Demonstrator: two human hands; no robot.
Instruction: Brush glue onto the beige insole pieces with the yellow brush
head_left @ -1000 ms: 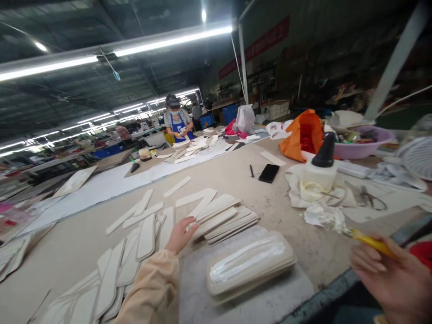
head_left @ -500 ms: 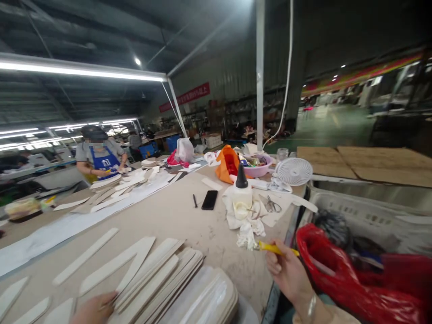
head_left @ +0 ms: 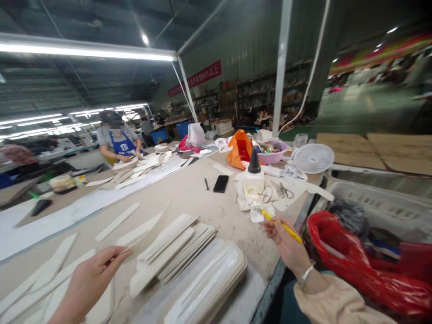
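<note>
My left hand [head_left: 96, 272] is closed, its thumb and fingers pinching the end of a thin off-white strip [head_left: 153, 227] that is raised on edge above the table. Just right of it lie stacks of similar strips [head_left: 184, 245], and a plastic-wrapped pile [head_left: 212, 283] sits nearer me. My right hand [head_left: 286, 240] grips a yellow-handled brush [head_left: 288, 230]. The brush tip points at a crumpled white cloth [head_left: 261, 213]; I cannot tell whether they touch. Behind the cloth stands a white bottle [head_left: 254, 180] with a black cone nozzle.
Scissors [head_left: 282, 190], a black phone [head_left: 221, 183] and a white fan [head_left: 313, 158] are on the table [head_left: 189, 198]. A red plastic bag [head_left: 351, 256] and a grey crate [head_left: 381, 204] flank the right edge. A co-worker in a blue apron [head_left: 124, 146] handles pieces across the table.
My left hand has lifted a strip off the table beside the stack. My right hand has brought the brush tip nearer the bottle. The view has shifted.
</note>
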